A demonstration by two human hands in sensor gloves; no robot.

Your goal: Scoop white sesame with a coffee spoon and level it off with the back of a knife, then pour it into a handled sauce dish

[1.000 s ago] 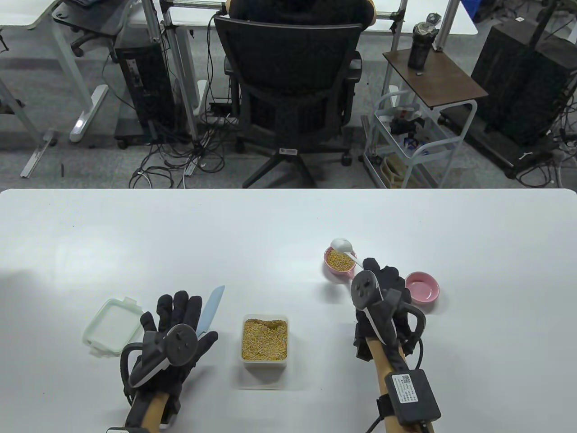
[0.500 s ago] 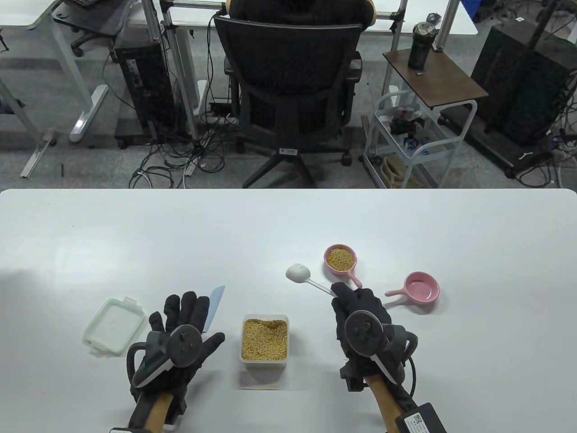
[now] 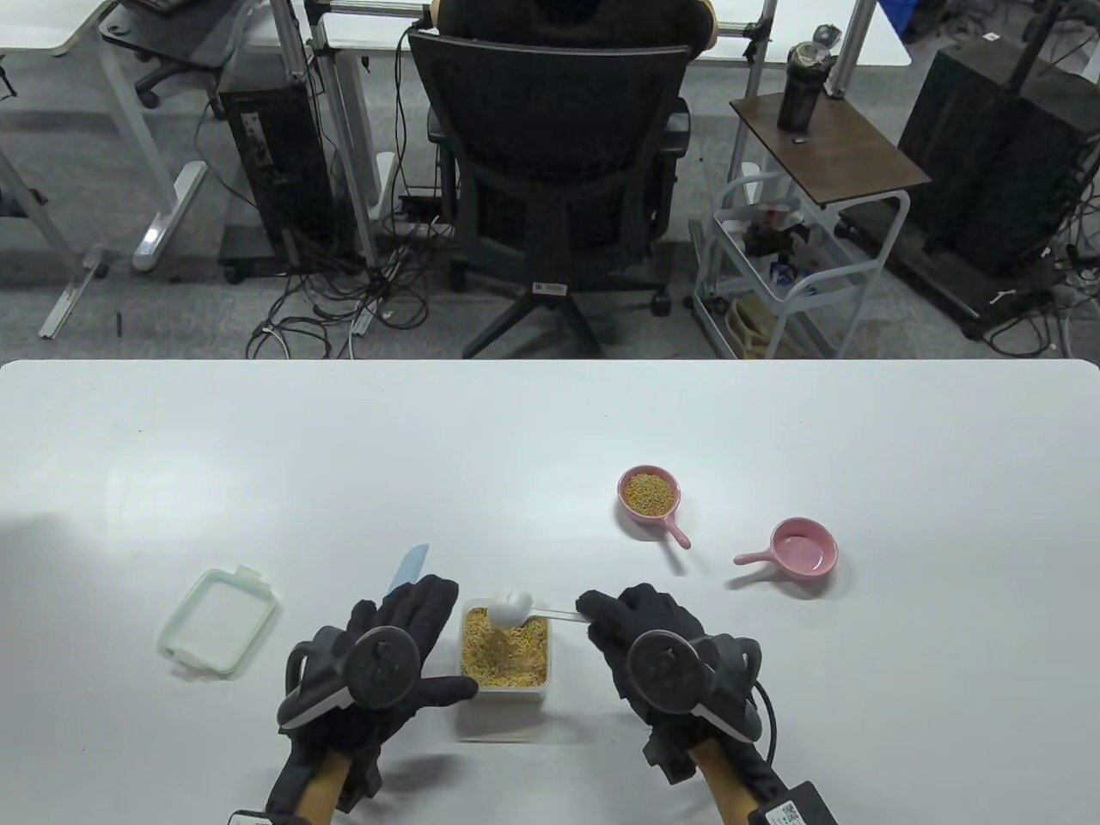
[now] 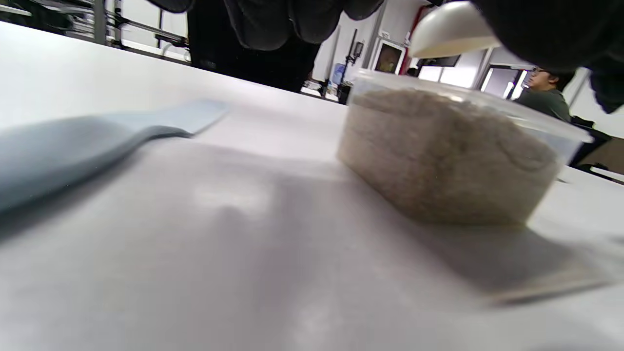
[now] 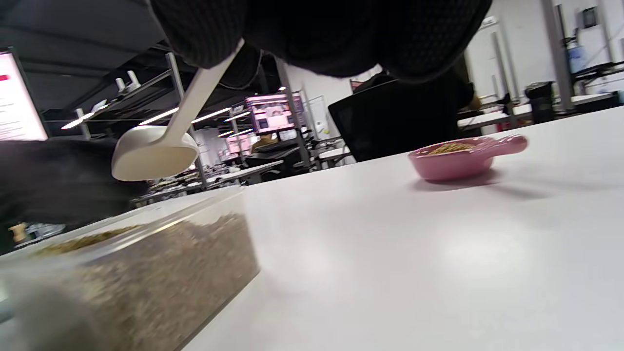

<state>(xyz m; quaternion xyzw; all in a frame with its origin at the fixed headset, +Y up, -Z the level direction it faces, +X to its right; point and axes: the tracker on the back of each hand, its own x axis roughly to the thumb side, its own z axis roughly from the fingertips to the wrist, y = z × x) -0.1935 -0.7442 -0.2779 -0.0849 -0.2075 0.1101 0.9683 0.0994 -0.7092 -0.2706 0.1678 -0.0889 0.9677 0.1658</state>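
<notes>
Since half a second ago the spoon (image 3: 512, 607) has been carried from beside the filled dish (image 3: 649, 494) back to the tub (image 3: 505, 649); the left hand (image 3: 378, 666) has been shifted right, up against the tub. The spoon's handle is pinched in the right hand (image 3: 653, 640), fingers curled round it, with the bowl held over the tub's far edge, above the sesame (image 3: 504, 650). In the right wrist view the bowl (image 5: 155, 153) is seen clear of the grain, not dipped in. The left hand is spread, fingers straight, with the thumb laid along the tub's near left corner; whether the tub is actually pressed cannot be told. The knife (image 3: 407, 567) is left flat on the table (image 3: 550, 430), just far of the left fingers, not held. In the left wrist view its pale blade (image 4: 87, 141) lies left of the tub (image 4: 453, 156). The filled dish sits far right of the tub, handle pointing near-right. An empty pink dish (image 3: 801, 548) stands further right, handle to the left. The lid (image 3: 220, 623) lies at the left, apart from the hand.
</notes>
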